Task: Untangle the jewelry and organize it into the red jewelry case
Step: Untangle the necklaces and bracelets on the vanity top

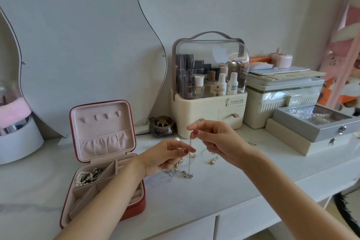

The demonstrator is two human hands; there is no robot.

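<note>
**Chain strung between both hands**

Pinched high by right hand [218, 139], lower down by left hand [167, 157]: thin silver chain [190, 154], hanging into tangled jewelry [178, 173] on white tabletop [214, 191]. Left of both hands, open red jewelry case [103, 161], pearls inside.

White dresser top [224, 187] with drawer fronts [243, 226] below, set against a pale wall [243, 2]. A wavy frameless mirror [81, 45] leans on the wall at left. Behind, a cream cosmetics organizer [209, 103] with clear dome; at right, stacked storage boxes [282, 101] and a grey case [313, 124]. Soft daylight throughout.
</note>
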